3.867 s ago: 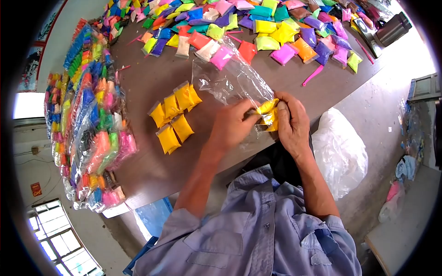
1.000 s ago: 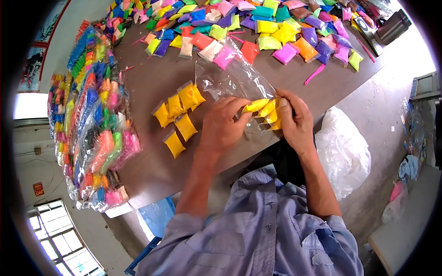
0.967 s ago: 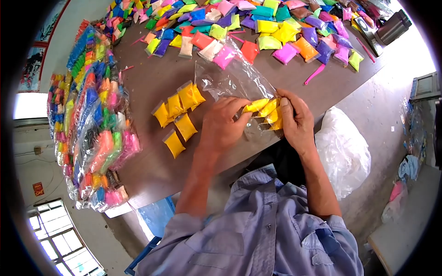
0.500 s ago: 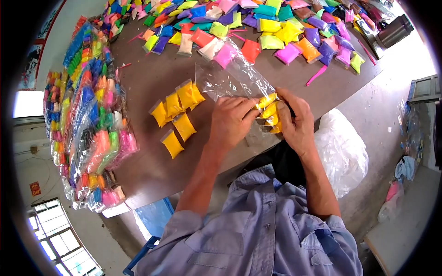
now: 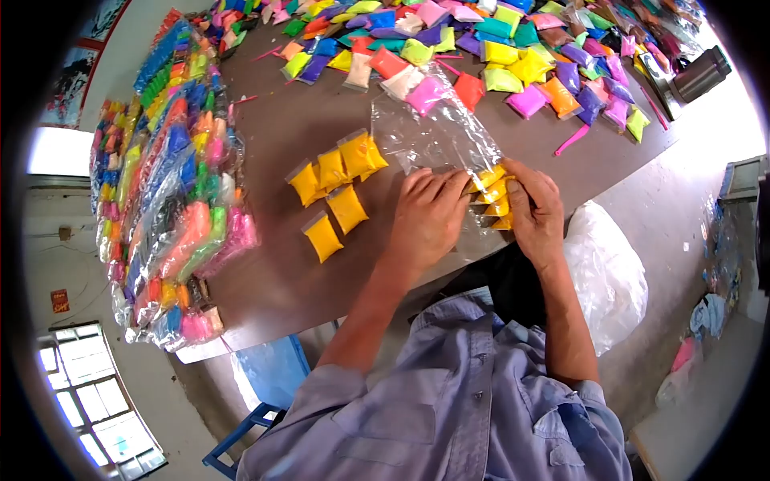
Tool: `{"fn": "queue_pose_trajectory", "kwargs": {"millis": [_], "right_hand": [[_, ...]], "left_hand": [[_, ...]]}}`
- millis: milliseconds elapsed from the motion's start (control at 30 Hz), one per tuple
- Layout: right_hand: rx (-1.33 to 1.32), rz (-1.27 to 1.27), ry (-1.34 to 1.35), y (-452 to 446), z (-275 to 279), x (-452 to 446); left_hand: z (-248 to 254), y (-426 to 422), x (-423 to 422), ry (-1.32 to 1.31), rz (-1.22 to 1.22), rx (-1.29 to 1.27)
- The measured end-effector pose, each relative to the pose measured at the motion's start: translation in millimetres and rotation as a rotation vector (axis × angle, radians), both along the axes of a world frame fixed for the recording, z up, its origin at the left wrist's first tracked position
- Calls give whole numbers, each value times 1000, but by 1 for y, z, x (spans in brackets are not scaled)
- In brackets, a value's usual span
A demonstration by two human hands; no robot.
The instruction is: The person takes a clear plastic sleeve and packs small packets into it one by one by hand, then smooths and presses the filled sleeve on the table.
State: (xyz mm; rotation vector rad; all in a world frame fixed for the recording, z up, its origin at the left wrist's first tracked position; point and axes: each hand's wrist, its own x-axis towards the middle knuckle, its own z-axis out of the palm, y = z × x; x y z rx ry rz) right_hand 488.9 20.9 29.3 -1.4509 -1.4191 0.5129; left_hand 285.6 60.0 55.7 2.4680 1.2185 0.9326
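yellow packets [image 5: 499, 207] are gripped in a row between the thumb and fingers of the right hand [image 5: 536, 212]; beside them the left hand [image 5: 433, 210] is curled nearly closed, though whether anything is pinched cannot be told. beyond both, a clear bag [image 5: 421, 135] is spread on the counter [image 5: 285, 120]; loose packets [image 5: 347, 210] are laid left of the hands.

No text is legible; the red wall sign [image 5: 60, 301] is too small.
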Motion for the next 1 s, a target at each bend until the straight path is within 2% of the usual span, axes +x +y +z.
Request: {"fn": "queue_pose_trajectory", "kwargs": {"millis": [200,267,300,367,500,567,600,667,700,767,800,867,1000], "right_hand": [[0,12,4,0,1,1],[8,8,1,1,-1,1],[18,7,-11,1,-1,2],[12,8,-6,0,-1,2],[35,7,11,1,-2,1],[12,17,18,0,-3,3],[-11,27,24,0,-2,4],[26,9,31,-1,0,1],[57,-3,38,-2,1,0],[42,-2,32,-2,2,2],[43,5,36,-1,1,2],[42,13,36,-1,1,2],[37,16,36,-1,0,2]], "left_hand": [[24,-21,-77,49,298,-16],[19,-27,-122,-1,497,-143],[23,-30,-140,3,497,-143],[32,-37,-170,171,609,-297],[31,-46,-192,291,626,-393],[28,-47,-199,128,634,-528],[26,-48,-204,127,633,-525],[21,-45,-211,-95,462,-668],[26,-43,-201,-97,450,-672],[45,-46,-170,-314,459,-673],[46,-44,-158,-319,458,-677],[45,-29,-131,-579,334,-624],[40,3,-68,-530,271,-563]]}}
